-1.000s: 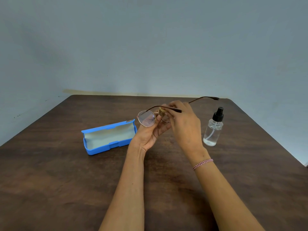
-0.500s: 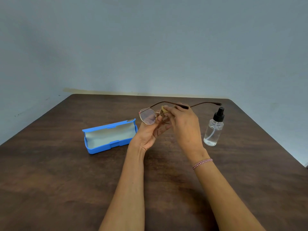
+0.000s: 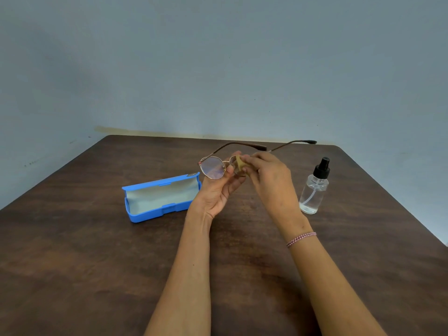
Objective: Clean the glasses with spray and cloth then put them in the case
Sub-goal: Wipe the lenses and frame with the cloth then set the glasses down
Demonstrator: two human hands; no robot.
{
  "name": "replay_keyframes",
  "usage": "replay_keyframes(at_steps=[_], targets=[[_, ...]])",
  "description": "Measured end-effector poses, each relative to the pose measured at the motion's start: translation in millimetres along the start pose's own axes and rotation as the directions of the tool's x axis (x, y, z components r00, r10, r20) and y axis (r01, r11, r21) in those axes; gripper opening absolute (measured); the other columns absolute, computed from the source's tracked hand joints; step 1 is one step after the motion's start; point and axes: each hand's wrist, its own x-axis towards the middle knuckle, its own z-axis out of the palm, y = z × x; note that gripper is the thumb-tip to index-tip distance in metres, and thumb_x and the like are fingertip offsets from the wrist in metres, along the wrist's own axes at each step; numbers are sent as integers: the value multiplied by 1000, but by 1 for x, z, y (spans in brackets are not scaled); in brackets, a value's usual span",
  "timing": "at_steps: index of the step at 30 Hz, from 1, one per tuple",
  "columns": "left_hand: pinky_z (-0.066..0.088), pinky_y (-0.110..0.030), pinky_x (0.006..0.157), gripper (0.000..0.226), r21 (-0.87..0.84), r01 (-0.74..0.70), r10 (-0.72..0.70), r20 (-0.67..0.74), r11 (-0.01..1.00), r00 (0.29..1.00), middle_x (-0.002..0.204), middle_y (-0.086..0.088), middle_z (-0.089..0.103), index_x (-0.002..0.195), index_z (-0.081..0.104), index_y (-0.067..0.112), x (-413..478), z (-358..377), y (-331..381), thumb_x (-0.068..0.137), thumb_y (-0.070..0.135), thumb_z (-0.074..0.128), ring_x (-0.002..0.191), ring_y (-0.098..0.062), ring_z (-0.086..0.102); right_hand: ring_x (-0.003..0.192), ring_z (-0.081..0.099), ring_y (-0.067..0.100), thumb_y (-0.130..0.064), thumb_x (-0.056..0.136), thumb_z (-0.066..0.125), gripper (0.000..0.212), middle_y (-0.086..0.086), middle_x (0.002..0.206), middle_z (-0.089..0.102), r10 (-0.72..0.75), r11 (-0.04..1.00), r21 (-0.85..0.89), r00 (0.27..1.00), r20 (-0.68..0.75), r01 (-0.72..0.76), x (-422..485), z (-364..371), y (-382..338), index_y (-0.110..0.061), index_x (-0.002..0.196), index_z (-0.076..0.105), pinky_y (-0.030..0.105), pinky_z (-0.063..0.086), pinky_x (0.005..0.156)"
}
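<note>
Thin gold-rimmed glasses (image 3: 212, 167) with brown arms open are held above the table, arms pointing away from me. My left hand (image 3: 219, 190) pinches the frame near the bridge from below. My right hand (image 3: 269, 177) pinches a small tan cloth (image 3: 240, 162) against the right lens, which the cloth and fingers hide. The left lens is bare. An open blue case (image 3: 160, 198) with a pale lining lies on the table left of my hands. A clear spray bottle (image 3: 314, 190) with a black pump top stands upright to the right.
All of it sits on a dark brown wooden table (image 3: 97, 251) against a grey-blue wall. The table's far edge runs just behind the glasses' arms, and its right edge slopes down past the bottle.
The glasses tilted slightly, their arm tips shifting a little. My right hand's fingers moved the cloth over the right lens. Case and bottle stayed put.
</note>
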Motion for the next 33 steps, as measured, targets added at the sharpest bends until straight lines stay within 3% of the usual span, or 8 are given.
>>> replay_keyframes(at_steps=[4,10,15,19,22,25,28,33], targets=[[57,-22,69,28,39,3,-2,-22,999,1000,88,0,74,102,66,12,-3,4,1,75,15,60,83,-9,70,91,60,22,-3,83,64,24,4,97,66,-33,999,15,997,-63,34,-1,1,-5,-6,107,70,22,45,74],[57,-24,72,42,20,-17,17,16,1000,1000,98,-4,73,101,71,13,-1,-1,3,62,26,80,88,-14,70,87,63,16,-11,84,67,19,1,95,67,-9,1000,0,997,73,9,1,-2,2,-12,102,70,21,47,75],[58,-27,75,36,37,22,-23,29,999,999,97,-4,73,95,76,16,1,2,-1,62,26,81,92,-14,69,72,62,19,-5,83,68,15,6,86,65,9,1000,15,996,-88,-7,0,-2,-1,-6,98,71,30,52,64],[57,-24,69,25,34,11,-12,22,999,1000,86,-2,74,86,77,18,-2,6,1,63,22,71,83,-12,70,80,63,13,-4,82,68,21,3,94,68,11,989,151,999,-36,-5,1,-1,-3,-7,103,71,25,53,73],[58,-24,67,31,-10,8,-7,18,1000,1000,92,-6,73,93,75,13,-3,3,4,63,20,72,83,-15,71,80,63,9,-8,81,71,21,1,94,68,22,979,199,997,73,-36,4,-4,3,-10,102,72,23,53,75],[58,-25,71,44,7,10,-10,31,1000,999,99,-7,73,99,73,12,0,2,1,59,25,84,89,-16,70,78,64,17,-8,82,70,15,5,91,67,48,992,113,999,19,-50,3,-4,4,-6,97,72,34,55,72],[57,-26,74,48,8,8,-8,40,1000,999,98,-4,73,97,75,15,1,2,0,53,29,89,90,-13,69,78,62,19,-3,83,66,18,8,90,64,14,998,65,996,-86,-8,0,-2,-2,-4,101,70,32,54,70],[57,-25,74,41,-77,-34,39,58,996,998,99,-5,73,99,75,17,-3,1,5,60,25,83,89,-14,69,95,60,19,-3,84,65,27,6,100,65,-64,978,202,998,17,59,0,-3,-6,-11,109,69,28,51,82]])
